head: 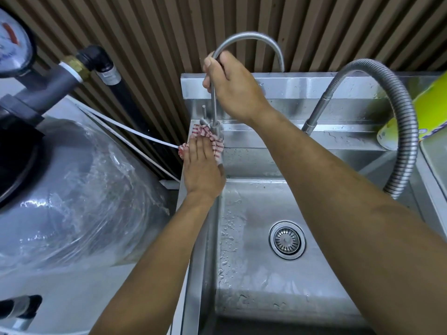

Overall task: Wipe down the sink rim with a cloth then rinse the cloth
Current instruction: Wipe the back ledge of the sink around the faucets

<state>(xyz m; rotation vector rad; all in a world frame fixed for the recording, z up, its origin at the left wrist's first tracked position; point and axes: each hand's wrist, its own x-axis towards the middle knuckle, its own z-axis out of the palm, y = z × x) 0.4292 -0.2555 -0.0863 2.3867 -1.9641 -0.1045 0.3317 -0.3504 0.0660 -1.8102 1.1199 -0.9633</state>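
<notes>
A red-and-white striped cloth [210, 135] lies on the back-left corner of the steel sink rim [278, 131], bunched around the base of a thin gooseneck tap [214, 110]. My left hand [202, 170] presses flat on the cloth, fingers together and pointing away from me. My right hand [229, 83] reaches across and grips the tap's upright stem, fingers wrapped around it. The sink basin [246, 274] below is wet with droplets, and its drain strainer [287, 240] is open to view. No water runs from the tap spout.
A flexible metal hose faucet [401, 126] arches over the right of the sink. A yellow-green container [420, 112] sits at the back right. Left of the sink stands a grey plastic-wrapped tank [72, 189] with pipes [72, 73] and a thin white tube [135, 134]. A ribbed wall runs behind.
</notes>
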